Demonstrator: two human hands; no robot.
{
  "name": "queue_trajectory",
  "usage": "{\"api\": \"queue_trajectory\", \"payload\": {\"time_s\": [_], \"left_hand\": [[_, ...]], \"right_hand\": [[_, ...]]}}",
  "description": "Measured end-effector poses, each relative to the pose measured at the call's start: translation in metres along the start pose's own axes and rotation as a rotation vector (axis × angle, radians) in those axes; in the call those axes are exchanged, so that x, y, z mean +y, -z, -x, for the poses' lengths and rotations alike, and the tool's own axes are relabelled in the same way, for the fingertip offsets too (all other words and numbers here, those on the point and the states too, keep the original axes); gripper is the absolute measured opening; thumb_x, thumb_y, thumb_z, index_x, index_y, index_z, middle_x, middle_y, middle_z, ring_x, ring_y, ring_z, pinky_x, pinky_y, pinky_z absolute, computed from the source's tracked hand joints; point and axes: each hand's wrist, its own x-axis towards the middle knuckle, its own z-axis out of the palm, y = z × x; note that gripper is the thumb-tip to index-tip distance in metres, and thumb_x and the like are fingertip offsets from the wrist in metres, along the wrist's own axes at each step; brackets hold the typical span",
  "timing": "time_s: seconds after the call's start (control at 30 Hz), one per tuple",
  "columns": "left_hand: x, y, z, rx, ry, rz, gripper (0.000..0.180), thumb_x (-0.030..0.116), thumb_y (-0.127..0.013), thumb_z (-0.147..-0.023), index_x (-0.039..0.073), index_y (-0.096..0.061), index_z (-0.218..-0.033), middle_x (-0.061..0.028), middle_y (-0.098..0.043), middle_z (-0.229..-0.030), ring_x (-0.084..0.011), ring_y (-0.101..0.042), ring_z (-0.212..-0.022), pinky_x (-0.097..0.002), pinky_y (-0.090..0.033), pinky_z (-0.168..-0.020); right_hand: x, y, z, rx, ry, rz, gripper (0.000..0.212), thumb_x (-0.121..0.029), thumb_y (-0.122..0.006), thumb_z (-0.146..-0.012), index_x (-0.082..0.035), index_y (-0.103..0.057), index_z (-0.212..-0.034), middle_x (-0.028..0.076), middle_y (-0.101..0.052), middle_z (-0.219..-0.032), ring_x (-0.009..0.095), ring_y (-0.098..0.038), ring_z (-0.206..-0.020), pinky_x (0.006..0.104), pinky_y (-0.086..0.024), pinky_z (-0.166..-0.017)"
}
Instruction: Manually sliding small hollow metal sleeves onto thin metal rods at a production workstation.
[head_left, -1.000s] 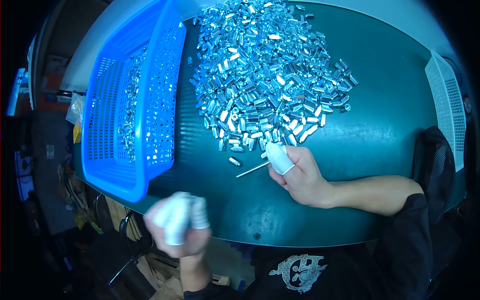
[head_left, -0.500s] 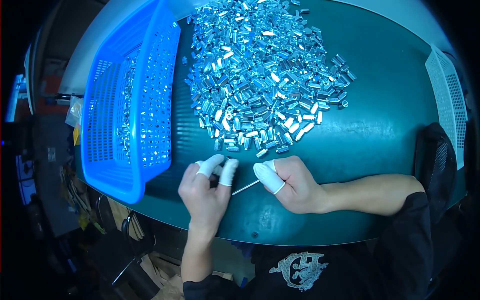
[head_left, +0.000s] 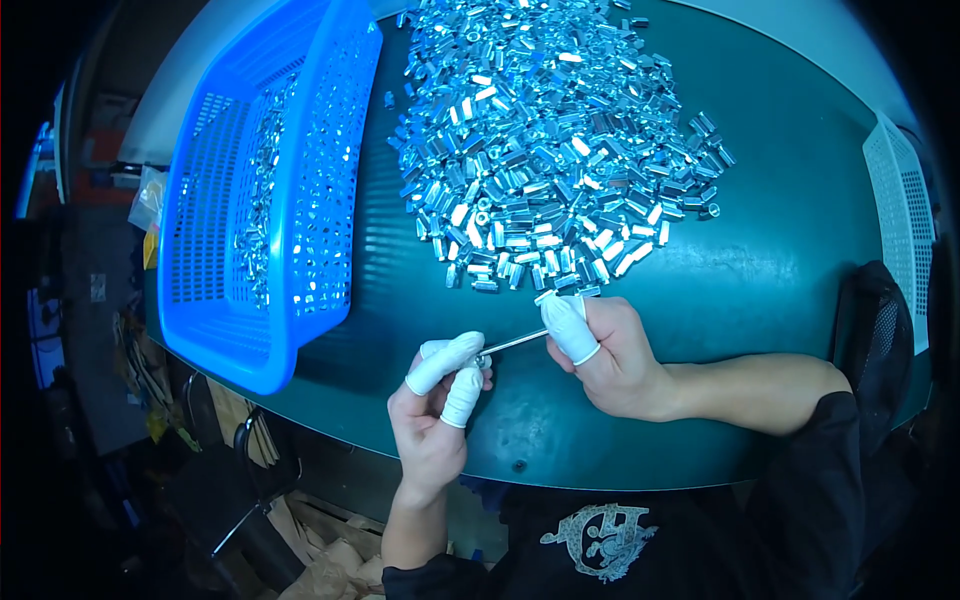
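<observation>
My left hand (head_left: 440, 400), with white finger cots on its thumb and fingers, pinches a small shiny hexagonal nut (head_left: 483, 361). My right hand (head_left: 610, 355), its thumb also in a white cot, is closed on a thin metal rod (head_left: 515, 343). The rod's free end points left and meets the nut; whether it is inside the hole I cannot tell. Both hands are above the near part of the green table. Just beyond them spreads a large pile of long hexagonal nuts (head_left: 540, 190), some lying close to my right thumb.
A blue perforated basket (head_left: 325, 200) on the left holds more metal pieces. At the far right stands a white perforated basket (head_left: 900, 215), with a dark mesh-like item (head_left: 865, 330) nearer me. The green table's (head_left: 780, 260) curved edge runs just in front of my body.
My left hand has risen to the right and its fingers have closed on a nut at the rod's tip. The rod now lies flatter. The whole view has shifted slightly.
</observation>
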Motion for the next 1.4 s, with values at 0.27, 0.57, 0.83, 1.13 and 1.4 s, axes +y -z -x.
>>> {"api": "queue_trajectory", "payload": {"time_s": [0.27,0.57,0.83,1.13,1.4], "left_hand": [[-0.005,0.002,0.008,0.084,0.101,-0.062,0.016,-0.001,-0.062,-0.086,-0.004,-0.062,-0.102,-0.0117,-0.065,-0.095,-0.0195,-0.066,-0.08,-0.0304,-0.055,-0.072],[-0.01,-0.011,0.002,0.06,0.055,0.125,0.017,-0.009,-0.063,-0.083,-0.004,-0.06,-0.099,-0.0138,-0.064,-0.097,-0.0188,-0.067,-0.083,-0.0265,-0.055,-0.073],[-0.015,-0.02,-0.007,-0.051,0.048,0.133,0.018,-0.009,-0.065,-0.082,-0.005,-0.06,-0.098,-0.0138,-0.063,-0.1,-0.0186,-0.065,-0.091,-0.0285,-0.053,-0.082],[0.013,-0.012,-0.01,0.003,-0.791,-0.981,0.021,-0.005,-0.07,-0.077,0.002,-0.06,-0.094,-0.0144,-0.067,-0.086,-0.0266,-0.062,-0.074,-0.0323,-0.05,-0.065],[0.082,0.058,-0.036,0.527,-0.846,-1.354,0.015,-0.005,-0.06,-0.085,-0.006,-0.061,-0.101,-0.0174,-0.062,-0.102,-0.0277,-0.06,-0.089,-0.0355,-0.049,-0.08]], "right_hand": [[0.003,-0.003,0.001,-0.067,0.026,0.11,0.046,-0.023,-0.04,-0.101,-0.004,-0.045,-0.059,0.003,-0.044,-0.054,0.012,-0.039,-0.047,0.0293,-0.031,-0.046],[-0.006,-0.003,0.002,-0.037,-0.001,-0.008,0.037,-0.018,-0.046,-0.099,0.0,-0.051,-0.066,0.012,-0.043,-0.054,0.021,-0.037,-0.046,0.0347,-0.032,-0.046],[-0.002,-0.004,0.0,-0.05,0.013,0.02,0.036,-0.016,-0.045,-0.098,0.001,-0.054,-0.067,0.012,-0.051,-0.055,0.02,-0.047,-0.048,0.0342,-0.036,-0.047],[-0.001,0.0,-0.002,-0.086,-0.213,-0.248,0.05,-0.032,-0.041,-0.1,-0.007,-0.046,-0.057,-0.002,-0.045,-0.053,0.008,-0.038,-0.049,0.0266,-0.031,-0.046],[0.008,-0.006,0.006,-0.158,0.151,0.173,0.044,-0.021,-0.045,-0.099,-0.003,-0.044,-0.059,0.003,-0.041,-0.051,0.014,-0.036,-0.045,0.0314,-0.031,-0.045]]}}
